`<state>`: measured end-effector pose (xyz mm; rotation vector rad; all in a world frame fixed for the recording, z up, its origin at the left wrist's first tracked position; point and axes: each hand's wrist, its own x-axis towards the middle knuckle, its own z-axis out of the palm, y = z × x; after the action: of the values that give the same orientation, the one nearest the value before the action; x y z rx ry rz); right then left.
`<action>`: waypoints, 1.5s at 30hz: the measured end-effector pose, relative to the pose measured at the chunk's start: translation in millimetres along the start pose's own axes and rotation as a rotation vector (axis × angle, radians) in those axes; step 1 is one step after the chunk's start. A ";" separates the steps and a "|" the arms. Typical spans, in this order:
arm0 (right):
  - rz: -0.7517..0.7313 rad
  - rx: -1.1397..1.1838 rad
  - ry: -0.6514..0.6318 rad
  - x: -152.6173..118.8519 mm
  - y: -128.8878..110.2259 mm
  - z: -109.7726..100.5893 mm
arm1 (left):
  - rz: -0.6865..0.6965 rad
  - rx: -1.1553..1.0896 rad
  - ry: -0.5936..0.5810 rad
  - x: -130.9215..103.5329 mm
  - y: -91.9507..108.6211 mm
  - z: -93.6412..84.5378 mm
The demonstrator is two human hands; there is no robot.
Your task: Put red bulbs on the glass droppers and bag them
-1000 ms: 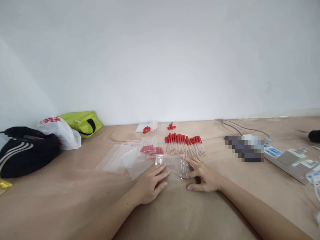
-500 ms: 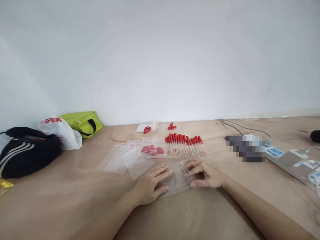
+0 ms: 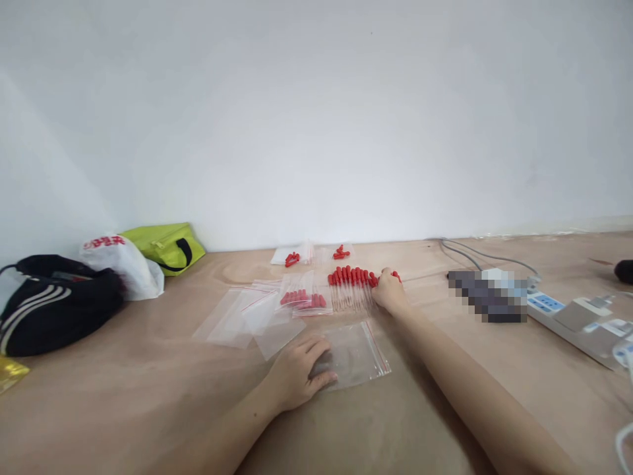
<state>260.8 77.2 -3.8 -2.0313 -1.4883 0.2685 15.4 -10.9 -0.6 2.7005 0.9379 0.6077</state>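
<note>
A clear zip-lock bag (image 3: pixel 353 356) with a red-lined seal lies flat in front of me. My left hand (image 3: pixel 301 373) rests on its left end, thumb and fingers apart. My right hand (image 3: pixel 390 290) is over the right end of a row of glass-tube droppers (image 3: pixel 351 280) with red rubber bulbs. Its fingers are closed around some of those droppers, their tips partly hidden. Just left of the row, red bulbs (image 3: pixel 309 300) lie in or under small clear bags.
More clear bags (image 3: pixel 230 316) overlap at the left, and two small bags with red pieces (image 3: pixel 293 259) lie by the wall. A black bag (image 3: pixel 59 303), a white plastic bag (image 3: pixel 121 264) and a green pouch (image 3: pixel 165 247) stand left. A power strip (image 3: pixel 568 323) is right.
My right hand has left the seal end of the zip-lock bag and moved forward to the droppers. My left hand has stayed on the bag, shifting slightly left.
</note>
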 end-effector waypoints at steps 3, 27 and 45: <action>0.002 0.011 -0.008 0.1 -3.5 -4.1 | 0.004 -0.023 -0.004 -1.7 -1.6 -0.4; 0.083 0.972 0.104 -80.2 50.4 -31.0 | -0.012 -0.049 -0.139 -1.6 -1.9 -6.0; -0.099 1.006 -0.354 -100.2 39.2 -16.5 | -0.053 -0.068 -0.165 -1.2 -3.6 -3.3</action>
<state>265.0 -28.1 -31.2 -1.1213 -1.2400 1.1210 11.0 -8.6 0.7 2.6092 0.9253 0.3922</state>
